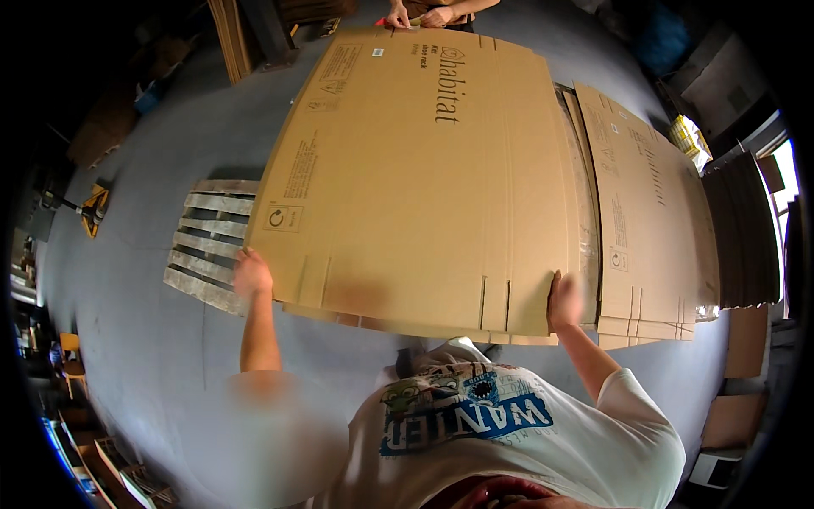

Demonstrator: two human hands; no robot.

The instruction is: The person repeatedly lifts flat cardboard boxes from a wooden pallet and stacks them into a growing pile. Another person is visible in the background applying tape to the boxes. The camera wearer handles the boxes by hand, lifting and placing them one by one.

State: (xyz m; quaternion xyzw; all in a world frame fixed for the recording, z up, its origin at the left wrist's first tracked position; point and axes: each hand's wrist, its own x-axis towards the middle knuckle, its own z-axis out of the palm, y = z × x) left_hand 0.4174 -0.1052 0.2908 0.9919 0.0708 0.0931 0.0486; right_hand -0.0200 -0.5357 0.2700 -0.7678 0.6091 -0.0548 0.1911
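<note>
A large flattened cardboard box (pixel 407 195), brown with dark print and slots cut near its edges, lies in front of me. My left hand (pixel 253 273) grips its near left corner, with the fingers partly hidden by the edge. At the near right part of the same sheet, my right hand (pixel 565 303) holds the side edge, slightly blurred. Both arms are stretched forward and apart. Across the sheet, another person's hands (pixel 417 16) are at its far edge, close to a small red item (pixel 381 23).
A second flattened box (pixel 649 204) lies to the right, beside clear plastic wrap (pixel 587 246). Farther right stands a stack of dark cardboard (pixel 739 229). On the grey floor at left are a wooden pallet (pixel 212 227) and a yellow pallet jack (pixel 93 209). Upright boards (pixel 231 38) stand far left.
</note>
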